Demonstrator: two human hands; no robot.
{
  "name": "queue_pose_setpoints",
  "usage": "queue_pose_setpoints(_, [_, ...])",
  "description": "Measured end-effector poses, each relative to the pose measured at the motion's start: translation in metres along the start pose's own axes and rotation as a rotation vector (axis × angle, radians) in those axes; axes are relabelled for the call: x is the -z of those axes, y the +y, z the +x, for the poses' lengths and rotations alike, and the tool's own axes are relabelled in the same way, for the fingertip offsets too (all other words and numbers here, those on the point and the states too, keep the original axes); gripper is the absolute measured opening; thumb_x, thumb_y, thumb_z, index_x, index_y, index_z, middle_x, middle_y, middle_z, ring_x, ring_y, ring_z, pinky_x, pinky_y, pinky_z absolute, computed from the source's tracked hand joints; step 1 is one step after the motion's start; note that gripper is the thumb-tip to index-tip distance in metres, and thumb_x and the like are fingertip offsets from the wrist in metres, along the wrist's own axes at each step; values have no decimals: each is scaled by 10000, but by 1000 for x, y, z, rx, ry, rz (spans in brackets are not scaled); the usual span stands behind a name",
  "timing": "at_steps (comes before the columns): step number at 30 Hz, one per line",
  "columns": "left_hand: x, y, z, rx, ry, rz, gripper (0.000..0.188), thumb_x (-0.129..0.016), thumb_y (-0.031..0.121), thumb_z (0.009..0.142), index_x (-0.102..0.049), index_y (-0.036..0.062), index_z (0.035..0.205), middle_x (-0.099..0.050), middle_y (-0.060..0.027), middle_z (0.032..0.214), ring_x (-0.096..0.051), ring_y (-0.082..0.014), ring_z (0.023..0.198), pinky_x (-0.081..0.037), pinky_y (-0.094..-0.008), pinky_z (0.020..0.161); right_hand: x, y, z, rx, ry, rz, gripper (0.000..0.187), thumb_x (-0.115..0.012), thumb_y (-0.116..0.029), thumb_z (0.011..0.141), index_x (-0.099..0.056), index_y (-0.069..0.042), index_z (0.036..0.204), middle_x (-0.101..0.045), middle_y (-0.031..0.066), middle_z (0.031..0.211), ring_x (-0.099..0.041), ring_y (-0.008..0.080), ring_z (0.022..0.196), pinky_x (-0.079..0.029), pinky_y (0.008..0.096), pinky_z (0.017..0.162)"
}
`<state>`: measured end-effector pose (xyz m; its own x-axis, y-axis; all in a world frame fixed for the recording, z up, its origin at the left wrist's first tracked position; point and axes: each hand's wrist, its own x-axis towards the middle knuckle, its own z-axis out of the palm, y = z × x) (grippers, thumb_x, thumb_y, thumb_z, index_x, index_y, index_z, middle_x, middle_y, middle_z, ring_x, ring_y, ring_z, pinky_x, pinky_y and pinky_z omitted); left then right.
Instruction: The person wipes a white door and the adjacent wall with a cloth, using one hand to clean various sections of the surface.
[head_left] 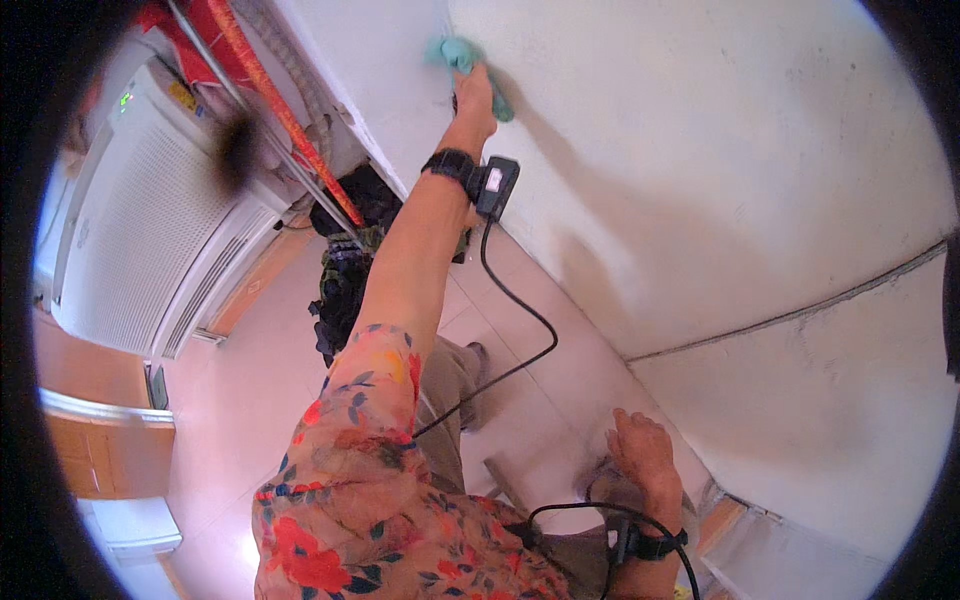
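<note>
My left arm is stretched far out to the top. My left hand [474,92] is closed around a crumpled green cloth [457,53], pressing it to the pale wall [700,100]. One end of the cloth hangs beside the wrist. At the lower right, my right hand [643,447] is low over my legs, close to the foot of the wall. It holds nothing I can see, and its fingers are loosely extended. Each wrist wears a black strap with a small box and a cable [545,325].
A white air conditioner unit [150,215] stands at the left, with an orange-red pole [275,95] near it. Dark clothes or bags [345,280] lie beyond my left arm. A dark seam [800,310] crosses the wall. Pinkish tiles cover the floor [220,430].
</note>
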<state>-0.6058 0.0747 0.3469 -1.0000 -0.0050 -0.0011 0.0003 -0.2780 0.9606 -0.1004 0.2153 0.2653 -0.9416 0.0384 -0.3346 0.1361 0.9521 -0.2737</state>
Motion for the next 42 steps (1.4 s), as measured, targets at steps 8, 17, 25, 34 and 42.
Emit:
queue_pose_setpoints(8, [-40,-122,-150,234,44,-137,655,-429,301,909,-90,71,1420,-231,-135,1419,-277,-279,1264,-237,-381,1041,0,0,3,-45,-13,4,305,-555,-219,800,-527,-39,1045,-583,179,858,-575,348,814,-452,445,715])
queue_pose_setpoints(17, [-119,-49,-256,-968,-112,542,732,-503,75,799,-107,22,1413,-57,-214,1470,-67,-343,1362,-90,-388,1105,12,-10,8,-31,0,-31,262,-513,-225,805,-569,-44,987,-617,158,858,-611,322,788,-475,445,703])
queue_pose_setpoints(25, [-73,-101,-157,-76,200,-11,622,-445,261,892,-160,61,1407,-227,-169,1418,-236,-283,1302,-188,-378,1069,9,-6,-5,-74,-67,-9,353,-549,-200,803,-516,-35,1114,-578,179,859,-571,349,823,-451,447,719])
queue_pose_setpoints(34, [-25,-272,-223,557,-25,-263,617,-431,396,896,-196,133,1403,-343,-80,1346,-389,-259,1166,-347,-391,951,7,-9,6,-17,-20,7,292,-550,-214,792,-555,-47,1031,-603,156,826,-592,332,811,-472,425,711])
queue_pose_setpoints(42, [2,-244,-109,175,197,-36,707,-435,393,893,-152,-20,1391,-271,-159,1417,-301,-305,1264,-244,-361,1049,34,-32,22,-165,-225,13,203,-519,-177,795,-571,-36,932,-616,185,818,-594,364,813,-487,467,681])
